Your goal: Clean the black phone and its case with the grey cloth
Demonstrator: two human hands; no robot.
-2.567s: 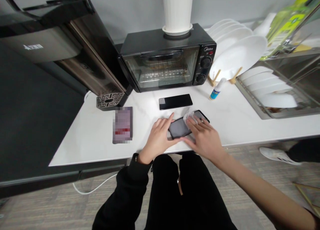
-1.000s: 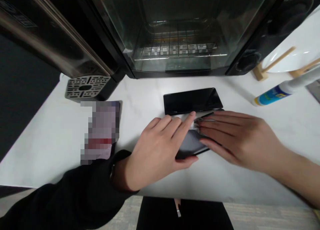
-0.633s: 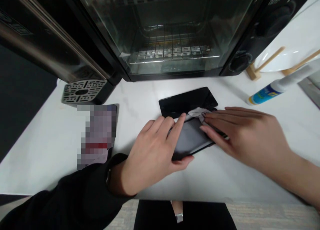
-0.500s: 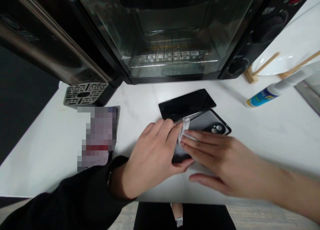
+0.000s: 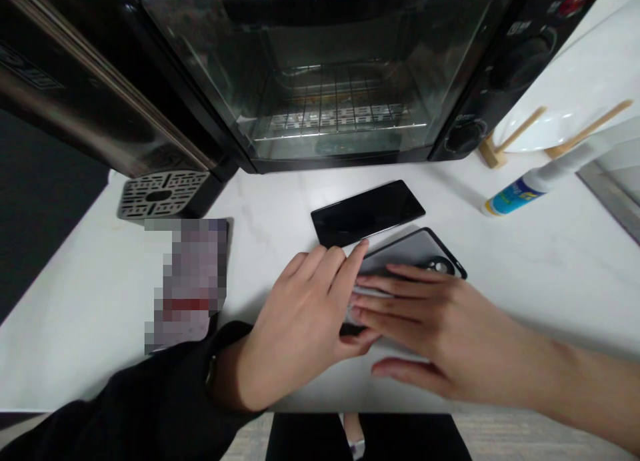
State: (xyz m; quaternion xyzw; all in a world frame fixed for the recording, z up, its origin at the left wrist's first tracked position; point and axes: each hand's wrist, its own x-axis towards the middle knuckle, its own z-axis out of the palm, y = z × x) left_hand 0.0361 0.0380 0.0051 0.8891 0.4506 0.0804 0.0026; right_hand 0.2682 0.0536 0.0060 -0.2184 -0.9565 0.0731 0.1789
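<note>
A translucent grey phone case (image 5: pixel 400 247) with a black rim and a round camera cutout lies tilted on the counter. My left hand (image 5: pixel 300 321) grips its left end, thumb at the near edge and fingers at the far edge. Over the inside of the case, my right hand (image 5: pixel 445 334) presses a thin white tissue (image 5: pixel 375 292) down with its long fingers, which hide most of it. The right thumb stands apart, off the case. Just beyond the case lies a black smartphone (image 5: pixel 369 213), dark screen up, not held.
A toaster oven (image 5: pixel 340 161) stands at the back, beside a machine with a slotted drip tray (image 5: pixel 160 195). A blurred-out flat item (image 5: pixel 195 281) lies left on the white counter (image 5: pixel 265 214). A spray bottle (image 5: pixel 517 193) and wooden stand (image 5: pixel 493 153) are at right.
My right fingers have slid slightly toward me and left over the case, now covering most of the tissue. The case's far edge shows a wider gap from the phone.
</note>
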